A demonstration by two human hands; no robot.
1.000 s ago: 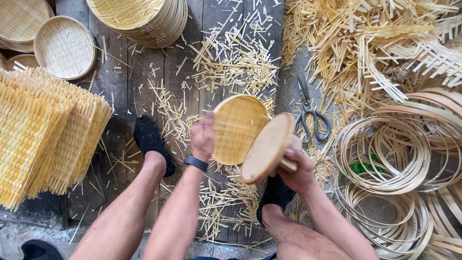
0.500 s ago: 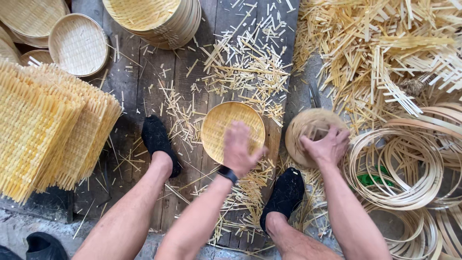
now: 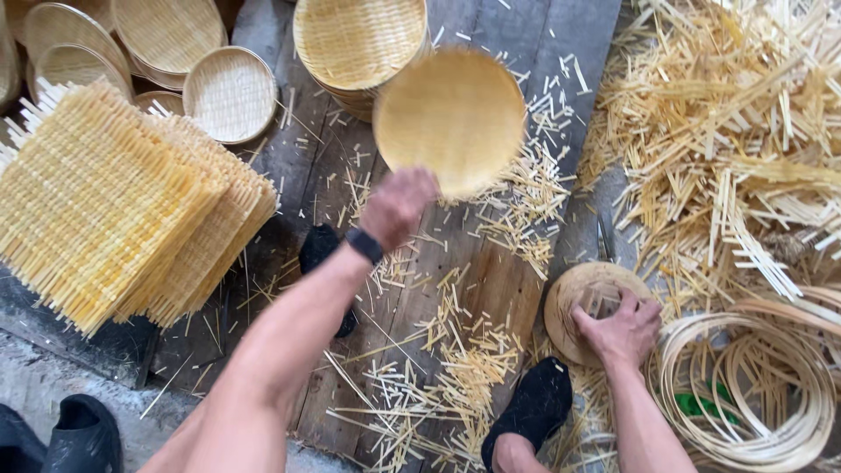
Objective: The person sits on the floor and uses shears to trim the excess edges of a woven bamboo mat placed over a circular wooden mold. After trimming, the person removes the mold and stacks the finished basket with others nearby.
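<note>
Currently a round woven bamboo tray (image 3: 451, 118) is held up by its near rim in the closed left hand (image 3: 399, 206), far out over the stack of finished trays (image 3: 355, 44). The right hand (image 3: 624, 328) is spread and pressed flat on a round wooden disc (image 3: 585, 307) lying at the near right beside coiled bamboo hoops (image 3: 745, 385). With so slight a rim grip, the tray could be tipped or dropped short among the loose splints (image 3: 477, 359), or the stack could be knocked askew.
</note>
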